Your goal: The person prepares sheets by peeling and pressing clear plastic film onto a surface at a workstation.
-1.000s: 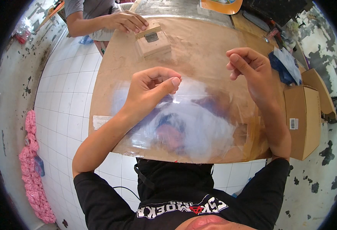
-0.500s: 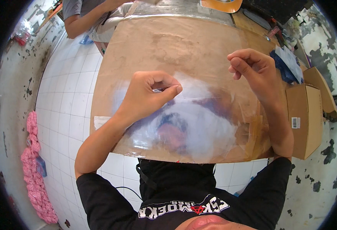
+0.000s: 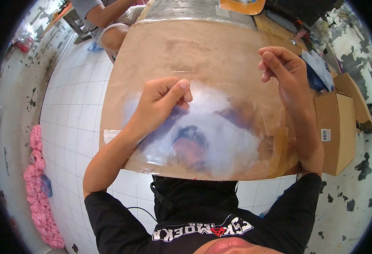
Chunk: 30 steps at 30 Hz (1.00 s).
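Note:
My left hand (image 3: 160, 101) is closed over the middle of a brown, cardboard-like tabletop (image 3: 211, 46), its thumb pressed against the bent index finger. My right hand (image 3: 284, 67), above the table's right side, holds its thumb and fingertips together in a pinch. Whatever either hand grips is too small or thin to make out. A short, thin pale line (image 3: 184, 71) shows on the surface just beyond my left hand; whether it is a thread or a mark, I cannot tell. Glossy clear film (image 3: 156, 156) covers the near part of the tabletop, where blurred reflections show.
An open cardboard box (image 3: 336, 131) stands right of the table, beside blue and white packets (image 3: 319, 72). An orange object (image 3: 245, 6) lies at the far edge. Another person (image 3: 105, 21) sits at the far left. A pink bundle (image 3: 40, 186) lies by the left wall.
My left hand has turned and drawn slightly left, its fingers curling in more. My right hand has moved a little up and right. The other person's leg has come into view.

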Each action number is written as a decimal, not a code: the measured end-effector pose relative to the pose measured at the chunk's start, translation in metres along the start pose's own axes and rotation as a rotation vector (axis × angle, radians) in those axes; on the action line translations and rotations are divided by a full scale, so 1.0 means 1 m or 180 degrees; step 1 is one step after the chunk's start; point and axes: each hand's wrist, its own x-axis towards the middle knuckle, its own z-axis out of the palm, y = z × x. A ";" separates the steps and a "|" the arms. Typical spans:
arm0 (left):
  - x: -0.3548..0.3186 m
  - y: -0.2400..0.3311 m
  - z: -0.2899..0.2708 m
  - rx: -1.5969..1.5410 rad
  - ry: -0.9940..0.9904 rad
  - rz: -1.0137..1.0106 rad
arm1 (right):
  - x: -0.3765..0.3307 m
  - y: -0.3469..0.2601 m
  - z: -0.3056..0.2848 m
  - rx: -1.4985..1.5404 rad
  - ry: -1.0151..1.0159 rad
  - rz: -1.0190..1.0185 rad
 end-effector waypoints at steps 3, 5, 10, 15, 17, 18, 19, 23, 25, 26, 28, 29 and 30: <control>0.000 0.000 0.005 0.0184 0.0140 0.0171 | -0.001 0.002 0.002 0.0228 0.0022 0.0072; 0.000 0.000 0.008 0.0052 0.0218 0.0187 | -0.001 0.004 0.004 0.0324 0.0004 0.0136; -0.001 0.002 0.006 -0.0279 0.0213 0.0073 | -0.003 0.003 0.011 0.0378 0.0045 0.0111; -0.001 -0.001 0.007 -0.0453 0.0301 0.0150 | -0.006 0.004 0.014 0.0344 -0.0017 0.0100; -0.001 0.000 0.009 -0.0471 0.0324 0.0232 | -0.006 0.007 0.013 0.0309 -0.0079 0.0110; -0.001 0.001 0.009 -0.0480 0.0335 0.0273 | -0.006 0.007 0.014 0.0313 -0.0086 0.0102; -0.002 0.001 0.008 -0.0422 0.0315 0.0216 | -0.006 0.007 0.014 0.0317 -0.0091 0.0094; -0.002 0.002 0.006 -0.0364 0.0284 0.0123 | -0.006 0.009 0.017 0.0398 -0.0019 0.0101; -0.002 0.001 0.006 -0.0404 0.0292 0.0140 | -0.007 0.009 0.018 0.0372 -0.0031 0.0111; -0.002 0.000 0.005 -0.0416 0.0294 0.0145 | -0.007 0.009 0.018 0.0360 -0.0037 0.0115; -0.002 -0.002 0.005 -0.0463 0.0340 0.0184 | -0.007 0.009 0.019 0.0352 -0.0051 0.0136; -0.002 -0.003 0.007 -0.0497 0.0383 0.0218 | -0.007 0.009 0.019 0.0347 -0.0058 0.0146; -0.002 -0.003 0.007 -0.0531 0.0426 0.0251 | -0.007 0.009 0.019 0.0362 -0.0067 0.0140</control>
